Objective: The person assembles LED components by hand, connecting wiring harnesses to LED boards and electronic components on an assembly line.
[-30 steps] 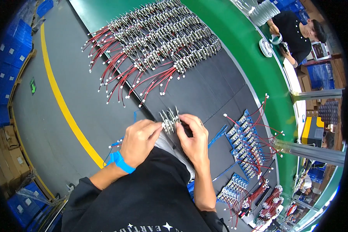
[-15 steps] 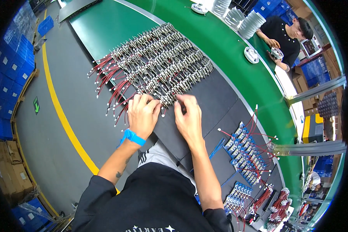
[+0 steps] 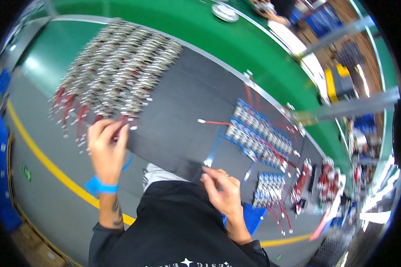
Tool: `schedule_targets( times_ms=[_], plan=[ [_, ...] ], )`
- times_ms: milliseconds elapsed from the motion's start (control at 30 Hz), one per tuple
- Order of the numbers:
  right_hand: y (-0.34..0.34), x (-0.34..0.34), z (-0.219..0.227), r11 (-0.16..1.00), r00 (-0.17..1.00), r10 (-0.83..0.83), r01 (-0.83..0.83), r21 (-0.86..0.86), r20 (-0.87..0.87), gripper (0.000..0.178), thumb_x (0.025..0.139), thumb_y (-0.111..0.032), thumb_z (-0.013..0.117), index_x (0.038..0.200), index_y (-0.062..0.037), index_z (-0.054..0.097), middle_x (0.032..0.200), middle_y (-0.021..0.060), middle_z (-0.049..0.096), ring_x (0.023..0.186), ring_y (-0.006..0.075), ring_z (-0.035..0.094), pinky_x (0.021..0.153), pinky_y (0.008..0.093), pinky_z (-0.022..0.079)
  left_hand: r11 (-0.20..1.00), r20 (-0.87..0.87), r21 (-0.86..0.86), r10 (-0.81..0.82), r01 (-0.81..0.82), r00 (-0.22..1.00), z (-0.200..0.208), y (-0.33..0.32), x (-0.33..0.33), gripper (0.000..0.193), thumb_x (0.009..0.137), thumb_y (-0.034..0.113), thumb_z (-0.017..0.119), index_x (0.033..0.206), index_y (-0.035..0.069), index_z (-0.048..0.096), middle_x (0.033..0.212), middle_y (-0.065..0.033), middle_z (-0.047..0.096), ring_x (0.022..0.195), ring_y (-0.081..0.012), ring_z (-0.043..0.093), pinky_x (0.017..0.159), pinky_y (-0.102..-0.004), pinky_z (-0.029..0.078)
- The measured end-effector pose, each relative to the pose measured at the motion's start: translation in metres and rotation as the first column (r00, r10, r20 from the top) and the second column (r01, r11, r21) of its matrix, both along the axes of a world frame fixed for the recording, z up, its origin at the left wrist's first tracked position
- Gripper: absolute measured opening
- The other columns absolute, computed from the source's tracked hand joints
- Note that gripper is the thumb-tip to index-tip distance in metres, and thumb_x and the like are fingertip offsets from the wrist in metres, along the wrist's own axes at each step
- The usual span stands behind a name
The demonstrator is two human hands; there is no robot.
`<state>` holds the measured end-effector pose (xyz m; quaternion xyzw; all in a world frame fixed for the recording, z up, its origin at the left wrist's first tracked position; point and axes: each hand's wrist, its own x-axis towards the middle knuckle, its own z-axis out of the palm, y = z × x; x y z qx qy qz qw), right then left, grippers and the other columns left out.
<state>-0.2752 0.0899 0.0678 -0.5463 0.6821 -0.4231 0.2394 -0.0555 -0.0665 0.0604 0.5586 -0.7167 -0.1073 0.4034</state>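
Note:
Many small circuit boards [image 3: 120, 66] with pale metal parts stand in dense rows at the left of the black mat. Red wires [image 3: 69, 104] with white plugs hang from their near left side. My left hand [image 3: 106, 149], a blue strap [image 3: 103, 186] on its wrist, is at the near edge of these rows. Its fingers are curled in by some red wires; whether they grip any is hidden by blur. Over the mat's front edge, my right hand [image 3: 225, 189] has its thumb and forefinger slightly apart, with nothing visible between them. A blurred white plug [image 3: 207, 163] lies just beyond its fingertips.
Blue-edged board panels [image 3: 260, 133] with red wires lie on the mat to the right, a smaller panel [image 3: 269, 189] nearer me. Red wire bundles [image 3: 327, 178] sit farther right. Beyond the green tabletop [image 3: 200, 40] stands a metal post [image 3: 347, 107]; another person's hand [image 3: 272, 15] is behind.
The view has swung right, so the board rows now appear farther left. My right hand has left the rows and moved right and nearer me. My left hand stays by their near edge.

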Motion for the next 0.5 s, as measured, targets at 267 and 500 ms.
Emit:
schedule_targets(
  times_ms=[267,500],
  plan=[
    [0.146,-0.059,-0.019,0.519,0.519,-0.854,0.854,0.030,-0.020,0.020,0.089,-0.010,0.066,0.073,0.0009,0.062,0.059,-0.0001,0.056,0.051,0.0028,0.047,0.046,0.0175,0.034,0.545,-0.091,0.014,-0.834,0.838,0.544,0.093,0.086,-0.087,0.041,0.058,0.030,0.087,0.057,0.009,0.052,0.078,-0.0053,0.067,0.048,-0.0137,0.053,0.039,-0.0261,0.036],
    [0.147,-0.031,-0.032,0.762,0.779,-0.620,0.627,0.163,-0.096,0.006,0.084,-0.003,0.069,0.081,0.0012,0.066,0.064,0.0066,0.062,0.054,0.0084,0.058,0.050,0.0217,0.045,0.914,-0.389,0.024,-0.365,0.405,0.846,0.127,0.135,-0.134,0.044,0.088,0.045,0.058,0.077,0.004,0.068,0.075,-0.0031,0.066,0.044,-0.0099,0.037,0.045,-0.0249,0.026]
  ],
)
